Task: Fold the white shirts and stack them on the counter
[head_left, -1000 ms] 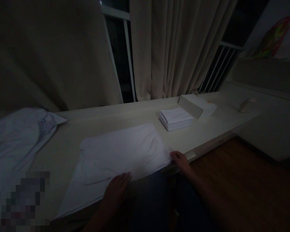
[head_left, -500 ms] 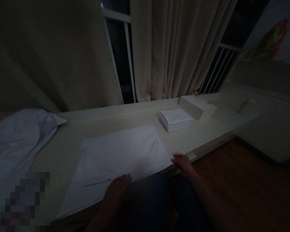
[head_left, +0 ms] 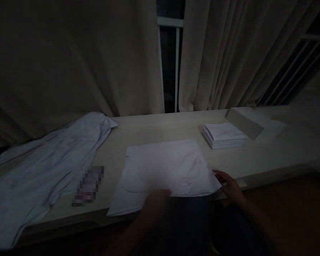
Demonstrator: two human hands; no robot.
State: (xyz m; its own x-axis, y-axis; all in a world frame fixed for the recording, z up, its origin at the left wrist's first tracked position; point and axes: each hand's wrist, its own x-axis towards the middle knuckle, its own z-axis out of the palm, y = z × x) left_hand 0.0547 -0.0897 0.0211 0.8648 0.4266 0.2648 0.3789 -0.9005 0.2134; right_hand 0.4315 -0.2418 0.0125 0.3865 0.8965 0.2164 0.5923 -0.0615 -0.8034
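Note:
A white cloth (head_left: 160, 163) lies spread on the long pale table, with creases across it and its near edge at the table's front. My right hand (head_left: 228, 183) pinches the near right corner, which is lifted a little off the surface. Along the near edge, my left hand (head_left: 157, 201) is at the cloth, but motion blurs its fingers and their closure cannot be made out. To the right, a neat stack of folded white cloths (head_left: 224, 135) rests on the table, apart from both hands.
A large rumpled white cloth (head_left: 56, 160) covers the table's left part. Beside it is a pixelated item (head_left: 88, 186). A white box (head_left: 250, 121) stands behind the folded stack. Curtains (head_left: 122, 64) hang along the far edge, and the pale table (head_left: 154, 128) runs beneath them.
The view has swung left, showing more of the rumpled cloth. The spread cloth's near right corner is raised in my right hand. My left hand has gone from distinct fingers to a blur.

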